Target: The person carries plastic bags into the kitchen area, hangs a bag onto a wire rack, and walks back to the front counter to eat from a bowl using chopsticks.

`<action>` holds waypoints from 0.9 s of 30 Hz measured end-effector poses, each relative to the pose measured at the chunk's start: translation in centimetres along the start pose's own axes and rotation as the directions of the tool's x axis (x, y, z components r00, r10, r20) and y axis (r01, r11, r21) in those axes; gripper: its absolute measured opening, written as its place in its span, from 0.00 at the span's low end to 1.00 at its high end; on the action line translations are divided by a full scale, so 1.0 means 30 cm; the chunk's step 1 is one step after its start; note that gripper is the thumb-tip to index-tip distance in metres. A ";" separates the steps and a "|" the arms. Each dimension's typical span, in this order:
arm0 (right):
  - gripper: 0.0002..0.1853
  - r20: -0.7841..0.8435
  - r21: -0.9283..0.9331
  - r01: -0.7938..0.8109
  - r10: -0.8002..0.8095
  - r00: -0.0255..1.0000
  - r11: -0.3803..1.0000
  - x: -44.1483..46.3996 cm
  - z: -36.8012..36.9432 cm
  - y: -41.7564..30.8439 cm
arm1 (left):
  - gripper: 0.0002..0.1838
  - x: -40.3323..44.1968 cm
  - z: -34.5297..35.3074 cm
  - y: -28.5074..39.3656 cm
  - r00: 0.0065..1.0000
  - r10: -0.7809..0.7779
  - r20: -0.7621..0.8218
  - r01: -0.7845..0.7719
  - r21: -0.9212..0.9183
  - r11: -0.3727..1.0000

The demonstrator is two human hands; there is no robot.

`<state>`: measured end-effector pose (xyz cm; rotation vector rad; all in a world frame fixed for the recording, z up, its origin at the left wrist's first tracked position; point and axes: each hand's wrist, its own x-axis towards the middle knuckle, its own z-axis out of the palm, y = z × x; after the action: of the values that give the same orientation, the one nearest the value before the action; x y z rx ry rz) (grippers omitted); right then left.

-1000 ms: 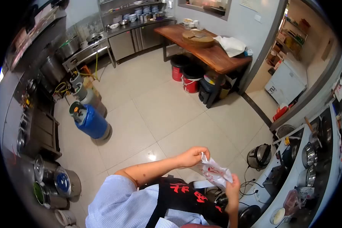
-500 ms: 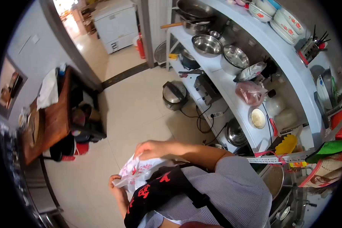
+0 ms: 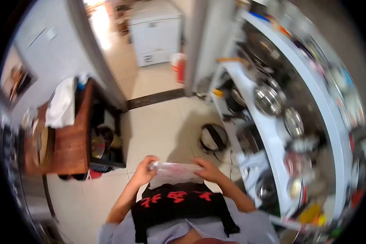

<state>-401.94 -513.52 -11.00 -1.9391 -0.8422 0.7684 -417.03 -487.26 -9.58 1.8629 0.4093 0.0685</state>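
A white plastic bag (image 3: 173,172) with pinkish-red print is stretched between my two hands, just in front of the black apron (image 3: 179,205) with red characters. My left hand (image 3: 144,170) is closed on the bag's left upper corner. My right hand (image 3: 208,169) grips the opposite corner, fingers bent around the edge. The bag's lower part is hidden behind the apron bib, and whether anything is inside it I cannot tell.
To the left stands a wooden table (image 3: 71,148) with a white cloth (image 3: 62,103) and a round board (image 3: 43,140). A rice cooker (image 3: 213,137) sits on the floor by the shelves (image 3: 268,142) holding metal bowls. Beyond the doorway are a fire extinguisher (image 3: 180,70) and a white freezer (image 3: 155,34).
My view and body have turned toward the doorway. The bag, bunched up before, is now spread wider, with my hands farther apart and nearly level.
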 end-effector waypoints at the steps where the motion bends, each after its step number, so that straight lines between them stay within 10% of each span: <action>1: 0.22 -0.027 -0.107 -0.001 -0.001 1.000 0.994 0.038 -0.011 0.058 | 0.20 0.096 -0.019 0.020 0.983 0.177 0.038 -0.180 0.105 0.978; 4: 0.14 -0.206 -0.056 -0.189 0.174 0.963 0.980 0.149 -0.064 -0.006 | 0.24 0.384 -0.014 -0.025 0.887 0.404 0.225 -0.454 0.265 0.850; 9: 0.09 -0.427 0.405 -0.097 0.282 0.859 0.909 0.512 -0.220 0.170 | 0.20 0.851 -0.068 0.064 0.890 0.268 0.369 -0.415 0.413 0.811; 11: 0.09 -0.444 0.088 -0.174 0.195 0.874 0.981 0.718 -0.337 0.141 | 0.18 1.010 -0.119 0.078 0.928 0.210 0.308 -0.333 0.429 0.840; 17: 0.09 -0.058 -0.041 0.079 -0.081 0.995 0.996 1.532 -0.486 -0.114 | 0.12 1.334 -0.513 -0.029 0.990 0.103 -0.095 -0.049 0.457 0.888; 23: 0.08 0.275 -0.175 0.504 -0.450 0.850 0.846 2.255 -0.400 -0.445 | 0.15 1.477 -0.841 -0.149 0.882 -0.203 -0.425 0.279 0.124 0.952; 27: 0.08 0.252 -0.116 0.426 -0.388 0.887 0.897 2.595 -0.339 -0.599 | 0.16 1.715 -1.079 -0.217 0.871 -0.211 -0.444 0.288 0.112 0.951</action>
<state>-353.46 -449.46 -5.38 -1.7459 -1.4426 0.6799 -378.48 -439.95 -12.98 1.9476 0.9896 0.2766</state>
